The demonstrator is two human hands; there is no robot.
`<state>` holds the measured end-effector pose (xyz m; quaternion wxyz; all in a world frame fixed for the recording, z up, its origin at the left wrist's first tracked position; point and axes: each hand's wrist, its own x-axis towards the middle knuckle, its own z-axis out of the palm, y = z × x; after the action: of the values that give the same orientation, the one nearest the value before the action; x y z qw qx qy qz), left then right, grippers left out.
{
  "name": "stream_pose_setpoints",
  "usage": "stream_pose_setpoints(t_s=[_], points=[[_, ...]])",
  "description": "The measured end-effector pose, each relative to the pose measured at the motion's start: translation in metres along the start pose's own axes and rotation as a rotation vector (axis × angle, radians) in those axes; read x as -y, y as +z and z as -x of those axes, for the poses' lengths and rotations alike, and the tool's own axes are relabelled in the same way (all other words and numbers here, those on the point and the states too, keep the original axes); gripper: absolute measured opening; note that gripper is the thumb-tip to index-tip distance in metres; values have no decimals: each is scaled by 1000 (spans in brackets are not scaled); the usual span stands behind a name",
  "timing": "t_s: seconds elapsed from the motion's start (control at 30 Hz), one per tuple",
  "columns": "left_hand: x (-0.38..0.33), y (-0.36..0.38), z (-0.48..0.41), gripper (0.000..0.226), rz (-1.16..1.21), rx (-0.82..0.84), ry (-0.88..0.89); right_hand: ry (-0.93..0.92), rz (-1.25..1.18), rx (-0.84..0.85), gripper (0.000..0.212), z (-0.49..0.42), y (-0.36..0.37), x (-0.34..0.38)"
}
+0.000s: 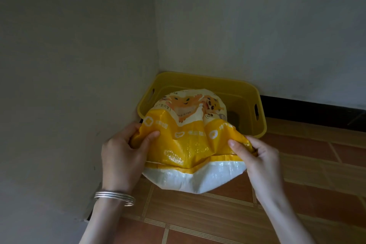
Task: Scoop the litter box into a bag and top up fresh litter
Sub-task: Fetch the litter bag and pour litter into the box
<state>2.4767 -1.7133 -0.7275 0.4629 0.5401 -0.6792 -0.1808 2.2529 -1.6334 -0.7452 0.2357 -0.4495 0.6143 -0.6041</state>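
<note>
A yellow plastic litter box [245,93] with handle slots sits on the floor in the corner of the room. A yellow and white litter bag [190,144] printed with cartoon cats is tipped over the box's near rim, its far end inside the box. My left hand [122,152], with silver bangles on the wrist, grips the bag's left side. My right hand [257,156] grips its right side. The bag hides most of the box's inside; a dark patch of the bottom shows to the right.
White walls [79,65] close in on the left and behind the box. A black baseboard [309,109] runs along the back wall at right. The floor [309,188] is orange-brown tile with pale stripes, open to the right and toward me.
</note>
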Motion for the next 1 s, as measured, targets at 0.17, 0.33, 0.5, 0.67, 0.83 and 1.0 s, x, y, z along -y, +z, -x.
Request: stream_pose_setpoints(t_s=[0.17,0.33,0.5,0.67,0.83,1.0], points=[[-10,-5,-3,14,10,-39,30,-60,43,-20,13,-2,0,6],[-13,-8,2,28,-20,-49,73,-94,60,-27,12,2,-1,12],[-16,-13,5,38,-11,-67,122,-125,64,-26,12,7,-6,20],[-6,-7,14,28,-34,-50,84,-72,86,-7,21,18,-9,6],[22,-2,45,17,-39,9,7,49,87,36,27,52,-11,-27],[36,14,57,33,-85,94,-5,121,154,57,10,64,-9,-49]])
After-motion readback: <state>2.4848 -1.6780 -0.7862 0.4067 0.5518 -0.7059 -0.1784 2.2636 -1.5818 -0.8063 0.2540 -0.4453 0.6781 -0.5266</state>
